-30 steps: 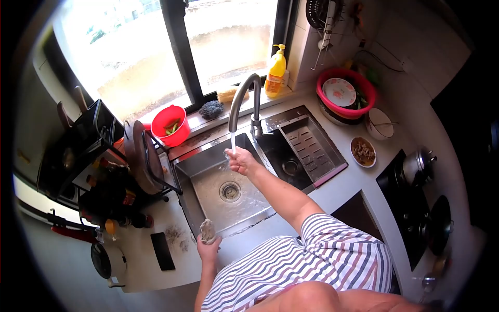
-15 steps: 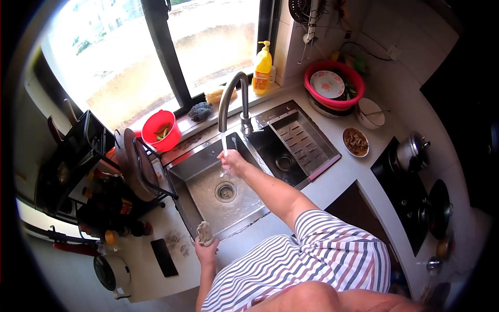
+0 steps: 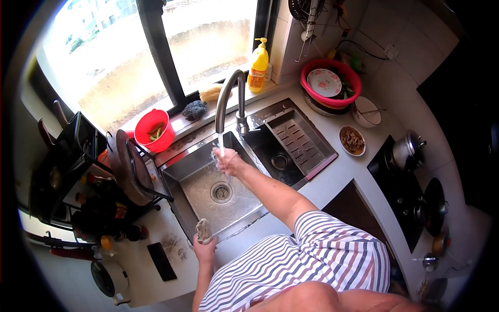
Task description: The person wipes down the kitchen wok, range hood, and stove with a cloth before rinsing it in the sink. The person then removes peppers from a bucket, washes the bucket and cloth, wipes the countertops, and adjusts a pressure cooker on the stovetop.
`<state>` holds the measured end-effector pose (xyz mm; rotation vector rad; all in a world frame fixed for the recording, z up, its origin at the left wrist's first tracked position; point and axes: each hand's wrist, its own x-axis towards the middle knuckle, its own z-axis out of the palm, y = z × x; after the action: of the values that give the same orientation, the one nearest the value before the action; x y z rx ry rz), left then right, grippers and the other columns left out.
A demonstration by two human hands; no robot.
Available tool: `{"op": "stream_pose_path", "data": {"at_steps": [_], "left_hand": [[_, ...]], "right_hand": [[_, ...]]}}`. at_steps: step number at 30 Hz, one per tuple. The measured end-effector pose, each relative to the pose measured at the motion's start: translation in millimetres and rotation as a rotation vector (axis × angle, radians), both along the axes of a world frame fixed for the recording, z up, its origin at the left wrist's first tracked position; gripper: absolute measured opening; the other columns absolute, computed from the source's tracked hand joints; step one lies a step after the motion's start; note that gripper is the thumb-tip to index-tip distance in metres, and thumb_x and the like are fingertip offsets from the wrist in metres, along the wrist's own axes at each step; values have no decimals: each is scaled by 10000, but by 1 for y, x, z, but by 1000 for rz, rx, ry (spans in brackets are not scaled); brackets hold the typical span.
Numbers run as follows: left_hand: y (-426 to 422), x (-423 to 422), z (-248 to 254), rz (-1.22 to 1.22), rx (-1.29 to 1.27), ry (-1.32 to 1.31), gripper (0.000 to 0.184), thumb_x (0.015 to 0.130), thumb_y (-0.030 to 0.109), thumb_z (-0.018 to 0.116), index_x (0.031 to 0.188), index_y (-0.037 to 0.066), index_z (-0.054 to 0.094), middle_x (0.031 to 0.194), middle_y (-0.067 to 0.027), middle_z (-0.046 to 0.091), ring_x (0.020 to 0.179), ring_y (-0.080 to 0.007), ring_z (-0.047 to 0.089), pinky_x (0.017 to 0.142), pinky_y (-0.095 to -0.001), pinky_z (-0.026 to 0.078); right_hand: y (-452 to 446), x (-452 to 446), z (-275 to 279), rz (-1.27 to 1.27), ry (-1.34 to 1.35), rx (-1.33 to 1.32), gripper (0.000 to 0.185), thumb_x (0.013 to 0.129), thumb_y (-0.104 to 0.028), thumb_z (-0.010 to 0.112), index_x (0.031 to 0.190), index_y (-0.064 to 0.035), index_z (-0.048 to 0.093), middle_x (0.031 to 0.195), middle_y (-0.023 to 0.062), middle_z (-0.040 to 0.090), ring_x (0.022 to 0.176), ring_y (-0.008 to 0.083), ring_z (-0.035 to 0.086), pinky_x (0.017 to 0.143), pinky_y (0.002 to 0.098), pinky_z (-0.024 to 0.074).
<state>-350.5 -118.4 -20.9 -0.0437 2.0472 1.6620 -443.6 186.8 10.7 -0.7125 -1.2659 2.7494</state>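
My right hand [image 3: 227, 160] is under the running tap [image 3: 231, 99], above the steel sink basin [image 3: 192, 182]. Water splashes over its fingers, which look loosely spread with nothing in them. At the front left corner of the basin, my left hand [image 3: 205, 249] is closed around a crumpled grey-beige cloth [image 3: 203, 231]. The cloth sticks up from the fingers, beside the basin's rim. Below the right hand, the round drain [image 3: 221, 192] shows on the wet basin floor.
A darker second basin [image 3: 260, 151] holds a slotted tray [image 3: 299, 138]. On the sill stand a yellow pump bottle [image 3: 258, 65] and a dark scrubber [image 3: 195, 110]. A red bucket [image 3: 166, 138], a phone [image 3: 161, 261], a bowl of food [image 3: 352, 141] and a pot [image 3: 408, 151] stand around.
My right hand has turned and its fingers have loosened under the stream, with more water splashing off it. The left hand still holds the cloth. The view has shifted slightly.
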Motion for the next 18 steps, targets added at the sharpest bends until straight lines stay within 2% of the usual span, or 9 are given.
{"op": "stream_pose_path", "data": {"at_steps": [3,5,7,9,10,11,13,15,18], "left_hand": [[2,-2,6,4,1,1,418,626,75,717,966,46,475,679,-16,522,488,-96,489,418,-238,405],[2,-3,8,5,-14,-11,421,625,74,716,970,47,477,683,-18,525,490,-95,490,419,-239,406],[0,-5,4,10,-23,-20,426,623,72,718,976,46,480,693,-21,531,492,-96,492,420,-237,405],[0,-5,0,0,-23,-27,427,622,71,716,978,44,481,694,-21,533,492,-96,493,420,-235,404],[0,-6,-1,-17,-28,-27,428,621,69,715,979,42,482,696,-22,535,493,-96,494,420,-234,403],[0,-6,-1,-23,-33,-26,428,621,69,715,979,42,482,696,-22,535,493,-96,494,420,-234,403],[3,-8,0,-21,-53,-24,424,622,68,710,978,39,483,691,-20,533,498,-94,495,426,-231,404],[4,-5,2,8,-53,-48,417,621,69,708,971,39,483,689,-20,531,500,-93,494,430,-229,405],[-2,-9,-1,13,-50,-42,404,623,71,705,958,41,481,682,-20,528,504,-91,492,438,-226,408]], "right_hand": [[6,0,-5,127,122,-171,200,846,-301,573,730,-160,492,509,-24,436,397,87,385,359,237,306],[-2,-1,7,128,32,-64,178,857,-318,552,762,-169,526,612,18,566,517,127,532,449,271,412],[5,0,-8,260,236,-197,124,849,-273,556,809,-157,576,740,37,634,707,166,613,583,306,471],[7,5,-29,779,146,871,202,818,-287,570,887,-109,637,820,42,637,794,192,614,627,309,465],[-3,5,-82,1020,-160,1693,262,774,-265,579,957,-88,643,897,87,640,843,240,612,669,334,475],[-6,27,-55,1107,-276,2065,281,746,-256,572,922,-44,628,929,126,632,839,294,612,703,364,484],[-3,29,-92,369,-122,1713,265,729,-224,580,918,-41,614,902,121,638,811,293,618,706,418,486],[11,36,-77,466,-237,1573,208,745,-170,572,918,-56,592,848,117,643,750,238,636,611,394,507],[49,38,-53,78,-413,659,123,778,-139,573,865,-58,540,742,118,613,606,182,620,452,308,493]]}}
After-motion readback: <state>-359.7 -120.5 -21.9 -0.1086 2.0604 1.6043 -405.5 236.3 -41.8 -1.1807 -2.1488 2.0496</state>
